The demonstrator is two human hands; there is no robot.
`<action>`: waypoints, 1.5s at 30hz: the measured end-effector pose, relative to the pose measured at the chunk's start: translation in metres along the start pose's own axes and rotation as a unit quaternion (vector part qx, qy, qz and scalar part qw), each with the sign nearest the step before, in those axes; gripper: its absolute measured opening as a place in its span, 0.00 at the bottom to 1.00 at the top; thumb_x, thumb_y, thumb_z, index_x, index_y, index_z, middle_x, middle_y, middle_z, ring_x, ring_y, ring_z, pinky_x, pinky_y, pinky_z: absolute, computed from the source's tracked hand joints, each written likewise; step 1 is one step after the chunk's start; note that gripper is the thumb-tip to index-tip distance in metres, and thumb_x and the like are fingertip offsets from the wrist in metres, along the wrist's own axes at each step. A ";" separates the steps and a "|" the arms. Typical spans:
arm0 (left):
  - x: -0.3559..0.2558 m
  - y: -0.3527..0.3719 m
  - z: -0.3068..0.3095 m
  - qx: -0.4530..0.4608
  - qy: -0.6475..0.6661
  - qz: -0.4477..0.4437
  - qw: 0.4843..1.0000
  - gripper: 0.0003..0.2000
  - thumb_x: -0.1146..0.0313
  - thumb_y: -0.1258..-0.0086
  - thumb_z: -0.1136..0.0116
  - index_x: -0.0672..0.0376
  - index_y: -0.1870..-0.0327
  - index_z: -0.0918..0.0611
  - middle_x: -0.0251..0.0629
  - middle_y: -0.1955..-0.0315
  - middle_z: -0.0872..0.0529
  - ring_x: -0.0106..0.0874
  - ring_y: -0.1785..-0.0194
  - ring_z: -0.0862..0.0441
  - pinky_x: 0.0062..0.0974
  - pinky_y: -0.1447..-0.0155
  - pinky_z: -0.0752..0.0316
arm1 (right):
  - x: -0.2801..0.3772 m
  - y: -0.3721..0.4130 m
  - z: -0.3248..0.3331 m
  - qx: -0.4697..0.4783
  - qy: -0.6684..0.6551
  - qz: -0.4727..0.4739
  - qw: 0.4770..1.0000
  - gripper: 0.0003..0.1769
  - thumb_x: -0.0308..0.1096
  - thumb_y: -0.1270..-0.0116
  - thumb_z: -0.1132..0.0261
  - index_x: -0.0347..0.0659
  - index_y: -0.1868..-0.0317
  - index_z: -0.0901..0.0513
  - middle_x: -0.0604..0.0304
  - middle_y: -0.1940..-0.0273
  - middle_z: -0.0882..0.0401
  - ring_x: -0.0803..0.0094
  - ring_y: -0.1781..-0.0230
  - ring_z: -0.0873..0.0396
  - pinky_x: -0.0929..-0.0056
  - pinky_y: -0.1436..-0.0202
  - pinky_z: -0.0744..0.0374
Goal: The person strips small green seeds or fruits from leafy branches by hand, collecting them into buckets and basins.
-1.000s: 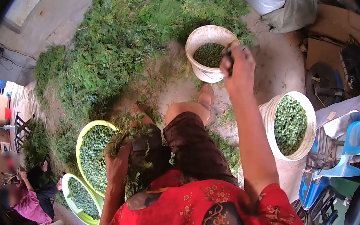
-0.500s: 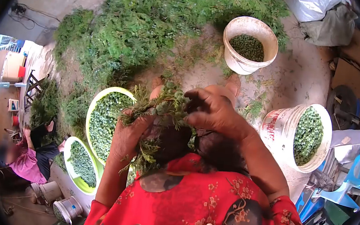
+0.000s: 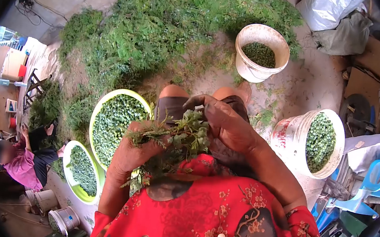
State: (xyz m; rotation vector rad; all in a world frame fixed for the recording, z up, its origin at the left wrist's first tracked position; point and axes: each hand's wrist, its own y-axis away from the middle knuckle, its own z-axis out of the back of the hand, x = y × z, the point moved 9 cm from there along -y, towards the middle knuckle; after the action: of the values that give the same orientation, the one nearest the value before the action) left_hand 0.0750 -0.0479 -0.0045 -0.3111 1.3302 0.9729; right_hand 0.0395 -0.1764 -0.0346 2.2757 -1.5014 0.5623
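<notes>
My left hand point(image 3: 136, 152) is closed around the stems of a leafy evergreen sprig point(image 3: 191, 130), which carries scaly green foliage and pale green berry-like cones. The sprig lies above my lap and points to the right. My right hand point(image 3: 233, 125) is just above the sprig's tip, with its index finger stretched out and apart from the thumb. No held thing shows in it, though its lower fingers are partly hidden. By my left hand stands a yellow-green tub point(image 3: 93, 117) full of green cones.
A large heap of cut evergreen branches point(image 3: 161, 37) covers the floor ahead. White buckets of green cones stand at the front point(image 3: 246, 69) and right point(image 3: 285, 138). Another tub point(image 3: 68, 170) is at the left, near a seated person point(image 3: 23, 161). Blue plastic items point(image 3: 373, 179) lie far right.
The sprig has come lower and nearer my body with my left hand. My right hand has lifted slightly off its tip, and its index finger has straightened.
</notes>
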 end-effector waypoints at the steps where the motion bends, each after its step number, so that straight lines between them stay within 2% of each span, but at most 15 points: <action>1: -0.005 0.001 -0.004 0.021 -0.012 -0.041 0.999 0.07 0.72 0.43 0.42 0.65 0.65 0.20 0.35 0.72 0.18 0.24 0.68 0.23 0.25 0.61 0.28 | -0.002 -0.001 -0.001 0.006 0.072 -0.009 0.997 0.28 0.48 0.34 0.41 0.36 0.43 0.35 0.58 0.53 0.25 0.74 0.54 0.24 0.76 0.51 0.23; 8: -0.016 0.016 -0.013 0.080 0.001 -0.049 0.996 0.06 0.75 0.45 0.41 0.64 0.66 0.20 0.36 0.74 0.18 0.25 0.69 0.22 0.25 0.62 0.27 | -0.014 0.002 -0.021 0.044 0.313 -0.056 0.947 0.12 0.35 0.39 0.33 0.39 0.58 0.22 0.66 0.61 0.23 0.83 0.56 0.28 0.81 0.51 0.28; 14: -0.014 0.030 -0.014 0.037 -0.060 -0.033 0.997 0.04 0.74 0.43 0.41 0.64 0.69 0.20 0.37 0.77 0.19 0.26 0.73 0.22 0.25 0.66 0.28 | -0.016 0.023 -0.021 -0.038 0.230 -0.061 0.971 0.10 0.33 0.38 0.35 0.39 0.58 0.23 0.68 0.70 0.23 0.87 0.78 0.30 0.89 0.78 0.33; 17: -0.019 0.044 -0.012 0.004 -0.090 -0.069 0.994 0.04 0.72 0.41 0.42 0.64 0.70 0.20 0.35 0.79 0.20 0.26 0.74 0.23 0.25 0.68 0.29 | -0.002 0.043 0.014 -0.200 0.163 -0.055 0.965 0.08 0.30 0.37 0.36 0.39 0.60 0.24 0.65 0.76 0.26 0.86 0.88 0.37 0.87 0.89 0.41; 19: 0.000 0.052 -0.003 -0.031 0.049 0.021 0.998 0.05 0.72 0.40 0.41 0.64 0.70 0.20 0.33 0.80 0.21 0.21 0.74 0.25 0.24 0.69 0.30 | 0.011 0.051 0.046 -0.184 0.079 -0.010 0.980 0.08 0.29 0.36 0.38 0.37 0.59 0.26 0.61 0.73 0.25 0.84 0.85 0.32 0.84 0.88 0.34; 22: -0.012 0.050 -0.002 -0.053 -0.037 0.020 0.998 0.05 0.72 0.40 0.41 0.64 0.70 0.21 0.31 0.79 0.21 0.20 0.74 0.27 0.24 0.68 0.31 | -0.015 0.050 0.045 -0.157 -0.013 -0.062 0.986 0.08 0.32 0.34 0.40 0.36 0.59 0.26 0.61 0.70 0.25 0.80 0.80 0.27 0.80 0.84 0.26; 23: 0.001 0.050 -0.004 -0.032 -0.032 0.119 0.992 0.07 0.72 0.42 0.38 0.63 0.64 0.19 0.31 0.71 0.19 0.24 0.66 0.24 0.22 0.60 0.29 | -0.028 0.048 0.040 -0.141 -0.048 -0.099 0.984 0.09 0.34 0.32 0.42 0.37 0.59 0.27 0.60 0.69 0.24 0.77 0.77 0.25 0.78 0.82 0.23; 26: -0.004 0.041 -0.010 -0.024 -0.015 0.070 0.997 0.07 0.72 0.42 0.38 0.63 0.64 0.19 0.32 0.70 0.19 0.24 0.66 0.24 0.23 0.61 0.29 | -0.048 0.042 0.024 -0.071 -0.114 -0.133 0.982 0.16 0.38 0.31 0.44 0.36 0.50 0.29 0.54 0.59 0.22 0.68 0.68 0.20 0.70 0.74 0.18; 30: -0.003 0.034 -0.016 -0.004 -0.042 0.085 0.996 0.07 0.72 0.42 0.38 0.63 0.64 0.19 0.32 0.69 0.18 0.23 0.65 0.23 0.24 0.60 0.28 | -0.052 0.039 -0.004 -0.005 0.017 -0.166 0.986 0.20 0.45 0.33 0.43 0.38 0.50 0.30 0.59 0.64 0.22 0.74 0.71 0.21 0.75 0.76 0.19; 33: -0.022 0.030 -0.020 -0.007 -0.044 -0.060 0.997 0.04 0.72 0.40 0.42 0.64 0.70 0.21 0.36 0.79 0.21 0.24 0.73 0.25 0.27 0.69 0.31 | -0.045 0.040 -0.020 0.030 0.138 -0.170 0.975 0.21 0.47 0.36 0.38 0.40 0.51 0.26 0.65 0.67 0.23 0.83 0.73 0.26 0.84 0.77 0.26; 35: -0.056 0.045 -0.033 -0.020 -0.337 -0.297 0.893 0.04 0.73 0.40 0.43 0.65 0.69 0.21 0.38 0.77 0.20 0.27 0.73 0.23 0.28 0.68 0.30 | -0.045 0.043 -0.025 0.052 0.176 -0.188 0.965 0.20 0.46 0.36 0.37 0.40 0.53 0.24 0.67 0.69 0.23 0.86 0.74 0.28 0.86 0.79 0.31; 36: -0.059 0.047 -0.034 -0.019 -0.337 -0.296 0.894 0.04 0.73 0.40 0.43 0.65 0.69 0.21 0.38 0.77 0.20 0.27 0.73 0.23 0.28 0.68 0.30 | -0.042 0.046 -0.025 0.040 0.182 -0.191 0.964 0.18 0.46 0.36 0.37 0.40 0.55 0.22 0.69 0.70 0.24 0.87 0.75 0.31 0.86 0.79 0.34; 38: -0.012 0.037 -0.033 0.059 -0.034 0.038 0.997 0.05 0.73 0.40 0.43 0.65 0.69 0.21 0.39 0.76 0.19 0.31 0.72 0.21 0.29 0.66 0.28 | -0.045 0.050 -0.021 0.029 0.187 -0.195 0.962 0.17 0.45 0.36 0.37 0.40 0.57 0.21 0.71 0.72 0.24 0.89 0.76 0.33 0.87 0.80 0.38; 41: -0.004 0.042 -0.043 0.103 -0.051 0.038 0.993 0.06 0.71 0.39 0.42 0.65 0.69 0.20 0.40 0.75 0.18 0.33 0.71 0.20 0.29 0.64 0.26 | -0.040 0.052 -0.019 0.061 0.233 -0.123 0.963 0.15 0.42 0.35 0.38 0.39 0.57 0.21 0.71 0.73 0.24 0.89 0.79 0.36 0.85 0.80 0.40; 45: -0.001 0.050 -0.016 -0.006 -0.061 -0.011 0.998 0.06 0.70 0.40 0.40 0.65 0.70 0.19 0.41 0.75 0.18 0.34 0.71 0.19 0.29 0.65 0.26 | -0.027 0.084 0.034 -0.108 0.156 -0.251 0.949 0.10 0.35 0.35 0.38 0.36 0.64 0.24 0.66 0.78 0.30 0.85 0.89 0.38 0.85 0.89 0.38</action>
State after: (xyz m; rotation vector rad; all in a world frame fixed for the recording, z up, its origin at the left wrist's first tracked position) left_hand 0.0278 -0.0298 0.0088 -0.2710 1.2075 0.9674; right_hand -0.0428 -0.2040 -0.0713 2.1542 -0.7516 0.5395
